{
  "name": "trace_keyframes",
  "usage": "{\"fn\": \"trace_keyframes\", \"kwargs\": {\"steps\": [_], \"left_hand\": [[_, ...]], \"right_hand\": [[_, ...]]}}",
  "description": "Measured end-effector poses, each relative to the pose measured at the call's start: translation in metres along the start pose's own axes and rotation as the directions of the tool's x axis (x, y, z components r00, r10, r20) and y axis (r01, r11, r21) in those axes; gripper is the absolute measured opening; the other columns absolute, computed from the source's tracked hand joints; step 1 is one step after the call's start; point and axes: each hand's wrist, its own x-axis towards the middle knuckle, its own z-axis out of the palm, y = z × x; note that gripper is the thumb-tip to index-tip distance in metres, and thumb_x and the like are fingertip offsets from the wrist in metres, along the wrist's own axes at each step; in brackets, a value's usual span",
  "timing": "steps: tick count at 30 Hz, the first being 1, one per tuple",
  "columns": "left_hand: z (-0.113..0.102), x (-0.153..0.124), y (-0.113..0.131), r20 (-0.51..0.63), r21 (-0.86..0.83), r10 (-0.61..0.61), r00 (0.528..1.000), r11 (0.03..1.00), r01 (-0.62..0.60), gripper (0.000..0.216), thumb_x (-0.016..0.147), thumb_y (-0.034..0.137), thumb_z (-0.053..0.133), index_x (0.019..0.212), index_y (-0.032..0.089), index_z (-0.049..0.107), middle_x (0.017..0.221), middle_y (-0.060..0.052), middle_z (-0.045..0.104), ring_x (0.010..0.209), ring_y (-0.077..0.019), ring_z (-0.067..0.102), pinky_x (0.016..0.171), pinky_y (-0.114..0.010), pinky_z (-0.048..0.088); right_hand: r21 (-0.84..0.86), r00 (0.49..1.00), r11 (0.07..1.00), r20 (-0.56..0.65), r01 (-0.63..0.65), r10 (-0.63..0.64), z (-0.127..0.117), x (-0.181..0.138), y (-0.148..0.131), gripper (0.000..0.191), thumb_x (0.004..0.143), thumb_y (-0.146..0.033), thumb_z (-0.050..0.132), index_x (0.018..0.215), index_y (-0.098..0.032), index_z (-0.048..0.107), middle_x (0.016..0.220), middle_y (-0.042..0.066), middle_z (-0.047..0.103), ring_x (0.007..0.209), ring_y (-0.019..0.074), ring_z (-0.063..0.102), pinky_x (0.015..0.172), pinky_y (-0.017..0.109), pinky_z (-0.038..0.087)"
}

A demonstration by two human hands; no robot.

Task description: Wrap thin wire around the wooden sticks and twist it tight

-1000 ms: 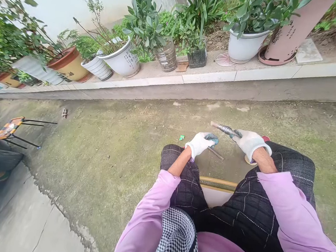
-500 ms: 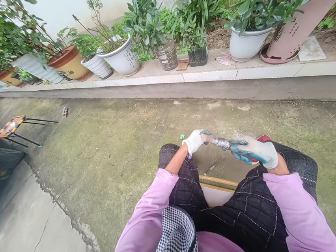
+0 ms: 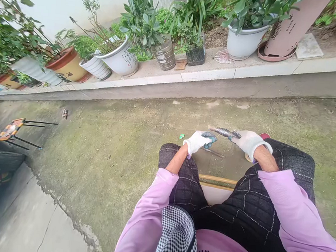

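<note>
My right hand (image 3: 248,143), in a white glove with blue-grey coating, grips one end of a brown stick (image 3: 212,128). Silvery wire (image 3: 223,132) is wound tightly around the stick's middle, and the bare end points left, slightly up. My left hand (image 3: 201,140), gloved the same way, is closed just left of and below the stick, apart from it. Its fingertips are pinched; what they hold, perhaps a thin strand, is too fine to make out. Below, another thin stick (image 3: 216,153) lies on the ground, partly behind my left hand.
A yellow-edged board or seat (image 3: 217,182) shows between my knees. Potted plants, one in a white pot (image 3: 244,44), line a tiled ledge (image 3: 208,75) ahead. A small green scrap (image 3: 181,136) lies on the mossy concrete (image 3: 124,145). An orange-and-black chair (image 3: 11,128) stands far left.
My left hand has let go of the stick's bare end and dropped slightly below it. My right hand has turned and moved up a little with the stick.
</note>
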Motion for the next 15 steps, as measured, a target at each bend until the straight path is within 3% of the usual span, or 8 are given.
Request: {"fn": "trace_keyframes", "kwargs": {"steps": [3,5,8,11,13,15], "left_hand": [[-0.002,0.002,-0.002,0.037,-0.038,0.020,0.999,0.999,-0.019,0.012,0.087,0.018,0.088,0.094,0.009,0.084,0.068,0.000,0.072,0.057,-0.0080,0.060,0.064,-0.023,0.051],[-0.003,0.004,-0.004,0.049,-0.067,0.042,0.998,0.997,-0.039,0.015,0.086,0.020,0.089,0.094,0.008,0.085,0.075,-0.004,0.077,0.062,-0.0101,0.065,0.069,-0.025,0.055],[-0.004,0.005,-0.006,0.073,-0.111,0.066,0.995,0.992,-0.057,0.016,0.084,0.020,0.091,0.093,0.008,0.086,0.081,-0.006,0.080,0.068,-0.0122,0.069,0.074,-0.028,0.058],[-0.004,0.006,-0.009,0.074,-0.137,0.058,0.996,0.989,-0.048,0.012,0.082,0.016,0.089,0.090,0.009,0.084,0.075,-0.004,0.078,0.066,-0.0118,0.068,0.072,-0.027,0.057],[-0.004,0.009,-0.010,0.040,-0.131,0.044,0.998,0.991,-0.038,0.008,0.081,0.012,0.086,0.087,0.009,0.082,0.071,-0.003,0.075,0.064,-0.0112,0.066,0.070,-0.026,0.056],[-0.004,0.013,-0.010,-0.004,-0.109,0.041,0.999,0.993,-0.041,0.006,0.080,0.010,0.084,0.082,0.011,0.079,0.069,-0.002,0.073,0.063,-0.0113,0.064,0.071,-0.026,0.056]], "right_hand": [[0.190,0.995,0.982,-0.093,-0.009,0.027,-0.002,-0.005,-0.002,0.032,0.101,-0.044,0.065,0.109,-0.021,0.086,0.094,0.012,0.084,0.085,0.0270,0.077,0.071,0.032,0.050],[0.450,0.996,0.893,-0.075,-0.014,0.054,-0.001,-0.010,-0.003,0.032,0.097,-0.050,0.069,0.104,-0.021,0.082,0.080,0.007,0.076,0.067,0.0216,0.067,0.061,0.031,0.046],[0.826,0.999,0.563,-0.037,0.018,0.022,0.000,-0.019,0.000,0.049,0.084,-0.067,0.081,0.100,-0.022,0.073,0.071,0.001,0.064,0.052,0.0142,0.049,0.047,0.029,0.040],[0.951,0.992,0.298,-0.058,0.089,-0.109,-0.001,-0.027,0.005,0.064,0.071,-0.076,0.091,0.096,-0.023,0.067,0.067,-0.003,0.057,0.048,0.0113,0.043,0.042,0.027,0.035],[0.961,0.974,0.255,-0.045,0.103,-0.222,-0.002,-0.032,0.008,0.064,0.072,-0.079,0.091,0.089,-0.023,0.064,0.062,-0.004,0.054,0.046,0.0112,0.041,0.041,0.027,0.034],[0.945,0.943,0.309,0.005,0.104,-0.333,-0.003,-0.035,0.009,0.064,0.074,-0.081,0.090,0.081,-0.023,0.062,0.058,-0.002,0.054,0.045,0.0114,0.042,0.040,0.027,0.035]]}}
